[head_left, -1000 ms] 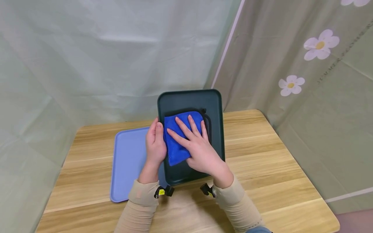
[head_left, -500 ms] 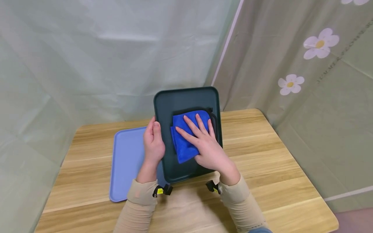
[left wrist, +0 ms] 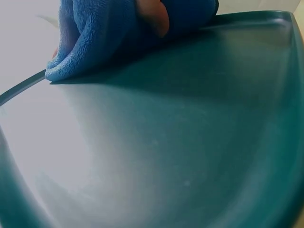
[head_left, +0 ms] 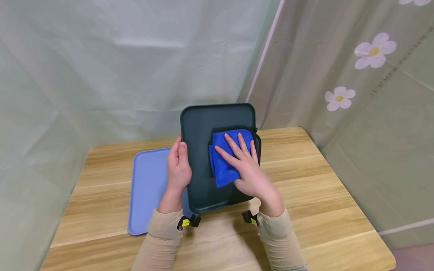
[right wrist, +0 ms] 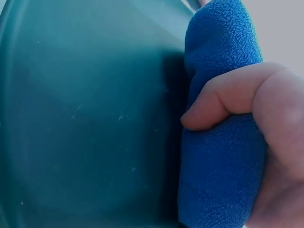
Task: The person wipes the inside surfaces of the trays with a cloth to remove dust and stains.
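My left hand (head_left: pixel 178 167) grips the left rim of a dark green rectangular tray (head_left: pixel 200 120), thumb along the edge, and holds it tilted up above the table. My right hand (head_left: pixel 250 173) lies with spread fingers on a folded blue cloth (head_left: pixel 222 171), pressed to the right part of the tray's inner face. In the right wrist view its thumb (right wrist: pixel 213 107) bends over the cloth's folded edge. The cloth reaches the tray's right rim, where a dark-edged bit sticks out. Small pale marks dot the green surface (right wrist: pixel 85 128) there. Behind the tray, the left fingers are mostly hidden.
A lilac-blue tray (head_left: pixel 145 192) lies flat on the wooden table (head_left: pixel 315 203), partly covered by the green one and my left arm. Pale curtains (head_left: pixel 152 75) hang close behind the table and on both sides, with flower prints on the right.
My right hand and the cloth have slid rightward across the green tray to its right rim. The left hand and tray shifted slightly left, then stayed nearly still.
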A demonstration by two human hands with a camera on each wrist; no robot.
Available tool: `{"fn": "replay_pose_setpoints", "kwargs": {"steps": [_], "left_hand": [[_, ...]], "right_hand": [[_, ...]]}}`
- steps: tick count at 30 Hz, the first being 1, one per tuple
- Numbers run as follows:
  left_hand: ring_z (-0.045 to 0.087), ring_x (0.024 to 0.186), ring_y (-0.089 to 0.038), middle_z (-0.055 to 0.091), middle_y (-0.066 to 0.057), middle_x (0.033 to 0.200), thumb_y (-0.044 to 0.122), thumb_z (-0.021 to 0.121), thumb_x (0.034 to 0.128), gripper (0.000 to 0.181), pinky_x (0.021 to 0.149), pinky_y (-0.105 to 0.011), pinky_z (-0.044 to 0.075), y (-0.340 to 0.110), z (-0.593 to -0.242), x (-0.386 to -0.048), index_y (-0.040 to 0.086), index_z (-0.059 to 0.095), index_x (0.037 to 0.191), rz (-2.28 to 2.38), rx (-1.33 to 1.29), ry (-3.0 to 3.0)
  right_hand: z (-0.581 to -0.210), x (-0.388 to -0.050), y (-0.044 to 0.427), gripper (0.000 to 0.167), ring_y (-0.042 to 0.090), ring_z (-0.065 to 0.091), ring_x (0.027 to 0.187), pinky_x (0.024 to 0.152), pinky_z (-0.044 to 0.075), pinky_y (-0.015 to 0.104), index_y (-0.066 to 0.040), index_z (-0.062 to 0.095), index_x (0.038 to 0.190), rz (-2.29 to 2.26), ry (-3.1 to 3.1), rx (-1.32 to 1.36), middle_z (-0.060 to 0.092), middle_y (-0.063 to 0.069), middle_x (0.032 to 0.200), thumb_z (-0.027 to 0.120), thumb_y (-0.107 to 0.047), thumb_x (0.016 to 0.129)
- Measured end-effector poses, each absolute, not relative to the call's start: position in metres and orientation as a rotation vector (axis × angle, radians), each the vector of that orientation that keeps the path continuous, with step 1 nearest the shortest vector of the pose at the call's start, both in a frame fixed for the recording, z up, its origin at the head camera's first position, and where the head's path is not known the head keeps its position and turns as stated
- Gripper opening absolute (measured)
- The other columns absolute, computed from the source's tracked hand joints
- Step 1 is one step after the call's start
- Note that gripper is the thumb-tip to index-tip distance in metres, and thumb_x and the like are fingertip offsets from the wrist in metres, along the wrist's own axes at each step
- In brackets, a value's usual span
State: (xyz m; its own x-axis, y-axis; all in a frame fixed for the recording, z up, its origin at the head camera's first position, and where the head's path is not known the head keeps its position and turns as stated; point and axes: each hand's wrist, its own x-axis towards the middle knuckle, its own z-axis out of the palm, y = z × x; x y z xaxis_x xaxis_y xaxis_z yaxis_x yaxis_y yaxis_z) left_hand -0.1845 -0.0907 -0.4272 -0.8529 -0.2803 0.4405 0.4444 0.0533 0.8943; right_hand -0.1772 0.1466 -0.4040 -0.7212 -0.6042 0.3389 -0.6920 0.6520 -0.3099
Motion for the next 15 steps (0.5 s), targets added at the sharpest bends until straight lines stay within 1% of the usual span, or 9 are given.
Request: {"fn": "replay_pose_setpoints", "kwargs": {"steps": [2, 3, 10, 11, 15], "left_hand": [[0.046, 0.144, -0.045, 0.050, -0.036, 0.151, 0.007, 0.044, 0.1148, 0.046, 0.122, -0.057, 0.033, -0.0902, -0.4270, -0.1835, -0.021, 0.041, 0.151, -1.860, -0.162, -1.830], [0.045, 0.146, -0.045, 0.047, -0.035, 0.155, 0.007, 0.044, 0.1147, 0.046, 0.122, -0.057, 0.032, -0.0899, -0.4269, -0.1830, -0.021, 0.041, 0.151, -1.859, -0.158, -1.833], [0.041, 0.149, -0.044, 0.043, -0.033, 0.159, 0.009, 0.042, 0.1155, 0.047, 0.123, -0.057, 0.031, -0.0880, -0.4288, -0.1836, -0.021, 0.040, 0.152, -1.860, -0.177, -1.858], [0.042, 0.149, -0.043, 0.043, -0.034, 0.159, 0.009, 0.042, 0.1155, 0.047, 0.123, -0.057, 0.031, -0.0875, -0.4290, -0.1839, -0.021, 0.040, 0.152, -1.861, -0.174, -1.856], [0.045, 0.143, -0.042, 0.054, -0.038, 0.143, 0.008, 0.042, 0.1155, 0.047, 0.123, -0.056, 0.031, -0.0870, -0.4300, -0.1846, -0.021, 0.038, 0.152, -1.888, -0.158, -1.841]], "right_hand": [[-0.4050, -0.1774, 0.1473, 0.117, 0.034, -0.013, 0.163, 0.123, -0.016, 0.065, -0.032, 0.030, 0.170, 0.636, -2.659, 1.064, -0.003, -0.004, 0.180, 0.064, 0.018, 0.070], [-0.4052, -0.1775, 0.1477, 0.117, 0.034, -0.013, 0.163, 0.123, -0.017, 0.065, -0.032, 0.030, 0.170, 0.640, -2.658, 1.066, -0.003, -0.004, 0.180, 0.064, 0.018, 0.070], [-0.4050, -0.1782, 0.1526, 0.116, 0.034, -0.012, 0.163, 0.124, -0.015, 0.065, -0.033, 0.030, 0.170, 0.651, -2.664, 1.060, -0.002, -0.005, 0.180, 0.064, 0.018, 0.071], [-0.4045, -0.1780, 0.1531, 0.117, 0.034, -0.012, 0.163, 0.124, -0.015, 0.065, -0.033, 0.030, 0.170, 0.647, -2.667, 1.059, -0.002, -0.005, 0.180, 0.064, 0.018, 0.071], [-0.4029, -0.1750, 0.1531, 0.117, 0.034, -0.013, 0.163, 0.123, -0.016, 0.066, -0.033, 0.030, 0.170, 0.638, -2.675, 1.059, -0.003, -0.005, 0.180, 0.064, 0.018, 0.071]]}}
